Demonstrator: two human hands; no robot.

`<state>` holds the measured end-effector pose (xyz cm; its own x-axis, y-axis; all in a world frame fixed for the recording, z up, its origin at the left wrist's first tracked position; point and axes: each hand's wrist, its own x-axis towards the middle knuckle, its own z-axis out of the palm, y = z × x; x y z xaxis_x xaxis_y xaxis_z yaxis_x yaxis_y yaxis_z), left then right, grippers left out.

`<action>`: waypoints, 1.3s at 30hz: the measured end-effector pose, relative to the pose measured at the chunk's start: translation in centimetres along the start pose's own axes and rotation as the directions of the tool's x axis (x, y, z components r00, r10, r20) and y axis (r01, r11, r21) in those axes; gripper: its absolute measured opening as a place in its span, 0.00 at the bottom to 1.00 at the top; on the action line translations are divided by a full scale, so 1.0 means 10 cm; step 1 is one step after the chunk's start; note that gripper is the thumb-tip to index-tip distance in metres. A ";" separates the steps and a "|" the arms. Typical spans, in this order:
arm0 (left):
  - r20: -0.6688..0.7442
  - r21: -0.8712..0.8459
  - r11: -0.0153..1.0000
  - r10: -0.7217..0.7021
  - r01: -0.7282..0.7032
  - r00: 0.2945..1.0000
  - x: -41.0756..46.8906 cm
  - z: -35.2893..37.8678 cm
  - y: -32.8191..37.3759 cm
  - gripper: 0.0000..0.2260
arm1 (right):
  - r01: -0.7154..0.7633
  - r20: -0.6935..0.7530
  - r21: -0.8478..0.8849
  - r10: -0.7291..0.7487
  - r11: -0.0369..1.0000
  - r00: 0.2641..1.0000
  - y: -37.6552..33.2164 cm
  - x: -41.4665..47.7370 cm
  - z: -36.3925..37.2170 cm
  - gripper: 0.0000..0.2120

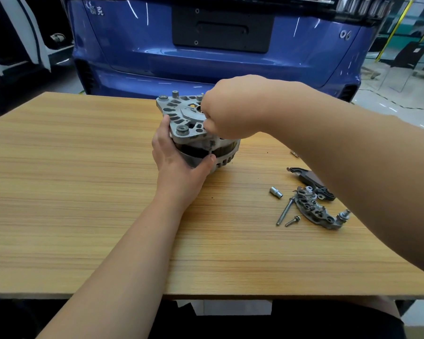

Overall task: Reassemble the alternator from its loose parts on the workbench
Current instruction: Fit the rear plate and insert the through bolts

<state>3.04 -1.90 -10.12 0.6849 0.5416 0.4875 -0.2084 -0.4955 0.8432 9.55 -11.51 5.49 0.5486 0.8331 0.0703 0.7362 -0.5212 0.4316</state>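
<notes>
On the wood-grain workbench, left hand clasps the slotted cast-metal alternator; right hand curls atop, grasp hidden.

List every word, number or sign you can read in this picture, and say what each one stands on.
"克": white badge, upper left of the blue car; the character before it is too blurred to read.
"06": chrome badge, right side of the car.
Black plate mount: blank.
Alternator and loose parts on the workbench: no readable markings.
</notes>
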 end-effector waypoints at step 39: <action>-0.122 -0.331 0.939 -0.145 0.097 0.982 0.16 -0.11 0.03 0.22 | 0.053 -0.197 0.907 0.311 0.417 0.930 -0.03 -0.12 0.15 0.25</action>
<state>3.31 -0.44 -8.86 0.6172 0.6865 0.3844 -0.3602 -0.1878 0.9138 9.28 -12.60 3.93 0.6611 0.6486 0.3773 0.6956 -0.3413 -0.6322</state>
